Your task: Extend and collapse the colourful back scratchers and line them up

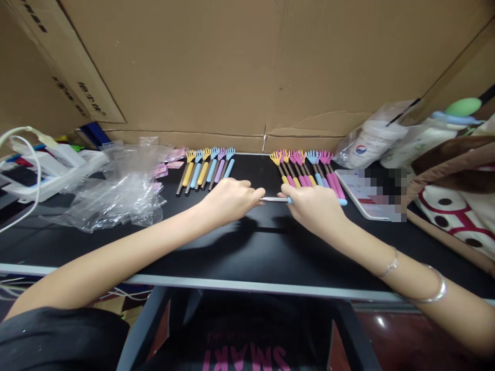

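A metal rod (275, 199) is held level, left of the phone (352, 195).
The left hand (234, 200) has fingers curled round one end, the right hand (316, 205) round its blue handle (342, 202), probably for steadiness.

Silver rod (275, 199), light-blue handle (342, 202), roughly level in midair.

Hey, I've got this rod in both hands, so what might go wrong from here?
If the right hand slips off the rod, it might knock the scratchers lying just behind it. The rod's blue end sticks out toward the phone, so a sideways jerk could bump it. The cup sits just behind the phone, so a knock might topple it onto the phone.
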